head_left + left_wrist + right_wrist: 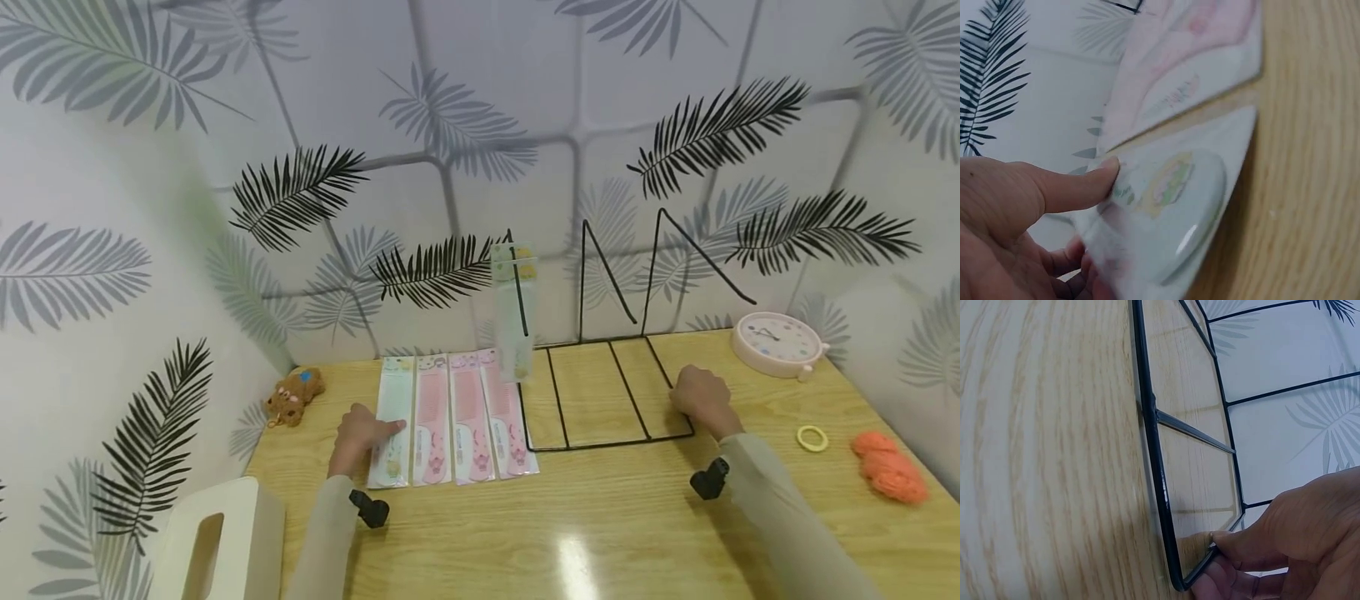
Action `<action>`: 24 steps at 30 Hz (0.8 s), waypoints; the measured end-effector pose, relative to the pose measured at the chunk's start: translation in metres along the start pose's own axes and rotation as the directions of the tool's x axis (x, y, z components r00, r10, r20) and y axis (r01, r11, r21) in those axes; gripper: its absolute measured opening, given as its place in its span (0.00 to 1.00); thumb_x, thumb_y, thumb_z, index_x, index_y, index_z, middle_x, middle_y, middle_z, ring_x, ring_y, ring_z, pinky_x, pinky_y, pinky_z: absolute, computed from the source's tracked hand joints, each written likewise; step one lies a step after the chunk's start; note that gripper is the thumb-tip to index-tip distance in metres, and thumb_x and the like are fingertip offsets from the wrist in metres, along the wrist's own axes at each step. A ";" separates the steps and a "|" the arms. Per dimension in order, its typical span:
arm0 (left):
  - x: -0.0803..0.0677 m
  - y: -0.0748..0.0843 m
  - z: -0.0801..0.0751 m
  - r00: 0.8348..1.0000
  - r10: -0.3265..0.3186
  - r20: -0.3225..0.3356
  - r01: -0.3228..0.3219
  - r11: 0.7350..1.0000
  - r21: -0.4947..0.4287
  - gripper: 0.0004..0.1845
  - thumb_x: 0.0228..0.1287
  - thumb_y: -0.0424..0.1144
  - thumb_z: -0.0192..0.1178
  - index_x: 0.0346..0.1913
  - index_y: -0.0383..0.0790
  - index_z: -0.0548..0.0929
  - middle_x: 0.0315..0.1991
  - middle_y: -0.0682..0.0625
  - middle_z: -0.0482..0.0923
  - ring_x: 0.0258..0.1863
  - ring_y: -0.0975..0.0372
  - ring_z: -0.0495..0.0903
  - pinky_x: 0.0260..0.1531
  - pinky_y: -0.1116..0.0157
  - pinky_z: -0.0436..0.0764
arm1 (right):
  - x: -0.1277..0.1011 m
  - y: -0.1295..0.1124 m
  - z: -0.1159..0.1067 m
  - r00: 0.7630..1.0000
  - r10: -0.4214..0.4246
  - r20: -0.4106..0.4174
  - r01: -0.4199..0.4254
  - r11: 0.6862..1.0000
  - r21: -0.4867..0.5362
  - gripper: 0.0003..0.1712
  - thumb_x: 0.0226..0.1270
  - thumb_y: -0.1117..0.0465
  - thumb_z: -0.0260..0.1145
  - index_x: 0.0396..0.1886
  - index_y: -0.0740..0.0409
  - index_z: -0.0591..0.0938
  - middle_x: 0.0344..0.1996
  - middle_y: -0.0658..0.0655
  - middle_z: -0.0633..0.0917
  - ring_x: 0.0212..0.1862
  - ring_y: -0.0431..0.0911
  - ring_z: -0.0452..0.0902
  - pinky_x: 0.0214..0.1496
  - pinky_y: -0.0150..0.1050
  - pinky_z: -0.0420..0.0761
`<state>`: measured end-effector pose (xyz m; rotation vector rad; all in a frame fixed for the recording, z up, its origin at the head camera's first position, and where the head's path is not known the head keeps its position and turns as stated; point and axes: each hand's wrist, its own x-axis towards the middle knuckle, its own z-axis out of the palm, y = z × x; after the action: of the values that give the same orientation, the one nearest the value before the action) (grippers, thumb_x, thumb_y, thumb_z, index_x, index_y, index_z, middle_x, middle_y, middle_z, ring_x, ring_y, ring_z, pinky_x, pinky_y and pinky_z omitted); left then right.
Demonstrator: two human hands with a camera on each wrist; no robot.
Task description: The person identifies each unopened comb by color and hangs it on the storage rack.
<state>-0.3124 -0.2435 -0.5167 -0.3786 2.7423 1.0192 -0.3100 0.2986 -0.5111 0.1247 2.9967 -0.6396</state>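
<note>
My left hand (358, 437) pinches the left edge of a packaged green comb (392, 392), thumb on top; in the left wrist view this comb's package (1172, 206) tilts up off the wood on the hand's side. To its right lie three packaged pink combs (432, 408) in a row. A black wire rack (592, 447) stands at the back, its base on the table and its prongs rising. Another packaged green comb (514, 333) hangs on the leftmost prong. With thumb and fingers my right hand (702, 398) grips the right side bar of the rack's base.
A pink clock (778, 343) lies at the back right, with a yellow ring (812, 438) and an orange yarn bundle (890, 467) nearer. At left are a brown plush bear (295, 397) and a white box (251, 542). A leaf-patterned wall covering (480, 100) borders the table.
</note>
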 end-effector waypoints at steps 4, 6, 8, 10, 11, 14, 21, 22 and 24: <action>0.000 -0.004 -0.005 0.999 0.026 -0.026 -0.030 0.989 -0.142 0.29 0.73 0.42 0.65 0.60 0.20 0.67 0.50 0.28 0.76 0.44 0.46 0.79 0.45 0.52 0.82 | 0.000 0.000 -0.001 1.000 -0.006 -0.012 0.006 1.000 0.002 0.22 0.63 0.68 0.55 0.11 0.48 0.62 0.13 0.50 0.65 0.20 0.48 0.64 0.22 0.39 0.65; -0.001 -0.006 -0.007 0.999 0.034 -0.037 -0.041 0.973 -0.226 0.25 0.75 0.39 0.62 0.60 0.22 0.68 0.52 0.29 0.76 0.45 0.47 0.79 0.44 0.53 0.81 | 0.000 0.000 -0.001 1.000 -0.010 -0.016 0.010 1.000 -0.001 0.22 0.63 0.67 0.55 0.11 0.48 0.62 0.13 0.51 0.66 0.20 0.48 0.65 0.21 0.39 0.66; -0.004 -0.007 -0.011 0.999 0.035 -0.037 -0.045 0.947 -0.317 0.22 0.77 0.37 0.60 0.61 0.22 0.69 0.55 0.29 0.74 0.49 0.46 0.78 0.46 0.54 0.80 | 0.000 0.000 -0.001 1.000 -0.017 -0.010 0.017 1.000 -0.001 0.22 0.63 0.67 0.55 0.11 0.48 0.62 0.14 0.51 0.67 0.20 0.48 0.65 0.22 0.39 0.66; -0.006 -0.006 -0.015 0.998 0.049 -0.041 -0.061 0.916 -0.396 0.24 0.79 0.35 0.56 0.67 0.21 0.66 0.62 0.26 0.70 0.56 0.42 0.76 0.53 0.50 0.79 | 0.000 0.000 0.000 1.000 -0.026 -0.005 0.026 1.000 0.001 0.21 0.63 0.67 0.56 0.12 0.49 0.63 0.14 0.51 0.67 0.20 0.48 0.65 0.22 0.39 0.66; -0.007 -0.004 -0.018 0.998 0.055 -0.043 -0.069 0.897 -0.436 0.25 0.79 0.34 0.55 0.69 0.22 0.65 0.65 0.25 0.69 0.59 0.41 0.75 0.55 0.50 0.78 | 0.000 -0.001 0.000 1.000 -0.030 -0.005 0.030 1.000 0.000 0.21 0.63 0.66 0.56 0.12 0.49 0.63 0.14 0.52 0.68 0.21 0.48 0.66 0.22 0.40 0.66; -0.013 0.007 -0.028 0.993 0.100 -0.065 -0.119 0.846 -0.519 0.26 0.81 0.34 0.53 0.73 0.23 0.63 0.67 0.26 0.70 0.58 0.46 0.78 0.52 0.58 0.81 | -0.001 -0.002 0.001 0.999 -0.034 -0.005 0.034 0.999 -0.001 0.22 0.65 0.66 0.57 0.12 0.50 0.64 0.14 0.53 0.70 0.20 0.49 0.68 0.22 0.40 0.67; -0.025 0.039 -0.045 0.968 0.228 -0.101 -0.240 0.746 -0.621 0.21 0.80 0.38 0.58 0.66 0.29 0.70 0.58 0.41 0.80 0.44 0.67 0.82 0.42 0.71 0.82 | -0.003 -0.003 -0.001 1.000 -0.025 -0.010 0.025 1.000 -0.004 0.23 0.67 0.65 0.58 0.12 0.50 0.64 0.14 0.54 0.72 0.21 0.50 0.70 0.22 0.40 0.68; -0.027 0.043 -0.045 0.964 0.242 -0.108 -0.254 0.734 -0.630 0.19 0.79 0.39 0.60 0.63 0.30 0.72 0.55 0.44 0.82 0.43 0.68 0.82 0.42 0.71 0.82 | -0.003 -0.002 -0.001 1.000 -0.022 -0.011 0.022 1.000 -0.003 0.23 0.68 0.64 0.58 0.12 0.50 0.65 0.14 0.55 0.72 0.21 0.50 0.70 0.22 0.40 0.69; -0.031 0.049 -0.045 0.956 0.267 -0.119 -0.280 0.717 -0.638 0.16 0.78 0.39 0.61 0.58 0.32 0.74 0.50 0.49 0.84 0.41 0.69 0.83 0.42 0.70 0.82 | -0.003 -0.002 -0.001 1.000 -0.015 -0.005 0.015 1.000 -0.003 0.24 0.69 0.64 0.58 0.11 0.50 0.65 0.14 0.54 0.72 0.21 0.50 0.70 0.22 0.40 0.69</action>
<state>-0.3021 -0.2318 -0.4453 -0.0570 2.4042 2.0667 -0.3071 0.2973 -0.5094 0.1043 3.0060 -0.6378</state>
